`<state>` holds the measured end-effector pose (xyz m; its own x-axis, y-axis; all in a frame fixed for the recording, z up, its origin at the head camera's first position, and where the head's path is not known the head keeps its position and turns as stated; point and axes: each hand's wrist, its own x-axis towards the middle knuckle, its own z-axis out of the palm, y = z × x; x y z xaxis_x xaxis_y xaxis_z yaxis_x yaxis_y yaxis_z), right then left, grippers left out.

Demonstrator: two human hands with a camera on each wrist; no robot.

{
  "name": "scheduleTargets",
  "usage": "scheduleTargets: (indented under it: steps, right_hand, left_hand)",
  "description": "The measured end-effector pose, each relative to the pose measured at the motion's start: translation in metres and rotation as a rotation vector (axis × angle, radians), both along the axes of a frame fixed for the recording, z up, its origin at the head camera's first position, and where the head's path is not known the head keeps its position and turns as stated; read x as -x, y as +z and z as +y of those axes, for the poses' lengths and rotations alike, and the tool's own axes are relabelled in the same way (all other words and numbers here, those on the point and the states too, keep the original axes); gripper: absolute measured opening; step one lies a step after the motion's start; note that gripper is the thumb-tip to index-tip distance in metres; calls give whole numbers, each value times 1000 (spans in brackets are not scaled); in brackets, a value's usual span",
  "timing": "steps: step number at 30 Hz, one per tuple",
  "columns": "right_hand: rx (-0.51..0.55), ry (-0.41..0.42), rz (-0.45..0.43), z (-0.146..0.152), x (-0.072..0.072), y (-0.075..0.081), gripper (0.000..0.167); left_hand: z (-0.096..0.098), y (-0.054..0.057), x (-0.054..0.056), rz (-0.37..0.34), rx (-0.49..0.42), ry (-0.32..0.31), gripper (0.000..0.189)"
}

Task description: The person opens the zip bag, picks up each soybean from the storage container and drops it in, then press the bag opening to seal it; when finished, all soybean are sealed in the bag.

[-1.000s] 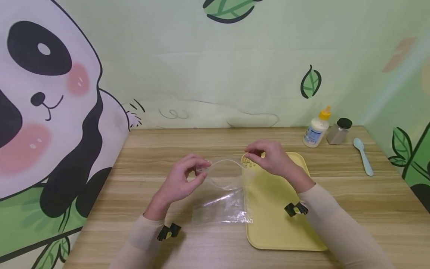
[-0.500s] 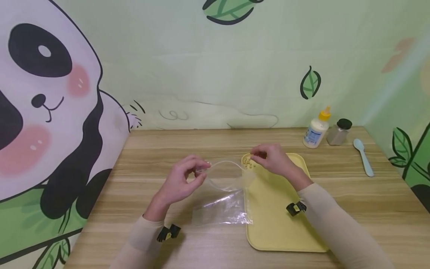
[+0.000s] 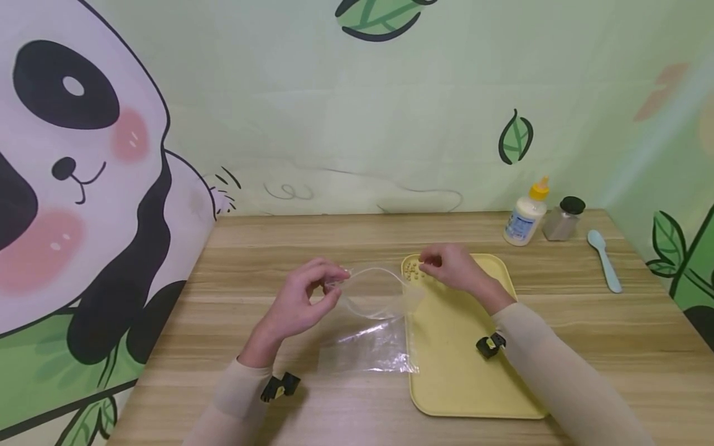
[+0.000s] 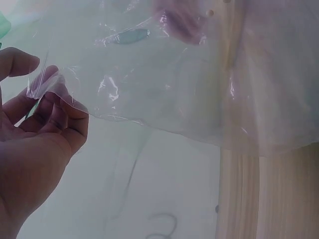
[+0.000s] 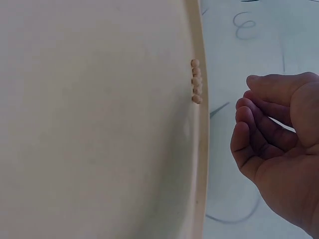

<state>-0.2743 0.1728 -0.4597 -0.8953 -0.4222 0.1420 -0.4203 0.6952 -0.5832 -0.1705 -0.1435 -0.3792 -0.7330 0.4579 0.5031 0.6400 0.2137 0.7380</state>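
My left hand pinches the left side of the mouth of a clear plastic zip bag, which bulges open in a loop. The left wrist view shows the crumpled film of the bag between thumb and fingers. My right hand hovers over the far left corner of a yellow tray. Its fingers are loosely curved, and nothing shows between them in the right wrist view. Beside its fingertips, several small round yellowish balls, like soybeans, lie in that corner. The bag's right edge overlaps the tray.
At the back right of the wooden table stand a white glue bottle with a yellow cap and a clear jar with a black lid. A light blue spoon lies to their right. A panda-printed backdrop rises behind.
My right hand has moved off the bag's mouth, going right and slightly down over the tray, uncovering more of the small balls. My left hand stays on the bag.
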Motion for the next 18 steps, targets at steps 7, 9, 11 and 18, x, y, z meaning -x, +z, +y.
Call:
scheduleTargets:
  steps: [7, 9, 11, 18]
  right_hand:
    - [-48, 12, -30, 2, 5, -10, 17]
    - [-61, 15, -28, 2, 6, -12, 18]
    - [-79, 19, -17, 2, 6, -13, 16]
    - [-122, 33, -15, -1, 8, -13, 13]
  left_hand:
    - [-1, 0, -1, 24, 9, 4, 26]
    - [-1, 0, -1, 37, 14, 5, 26]
    - [-2, -1, 0, 46, 17, 6, 27]
    - [-7, -24, 13, 38, 20, 16, 29]
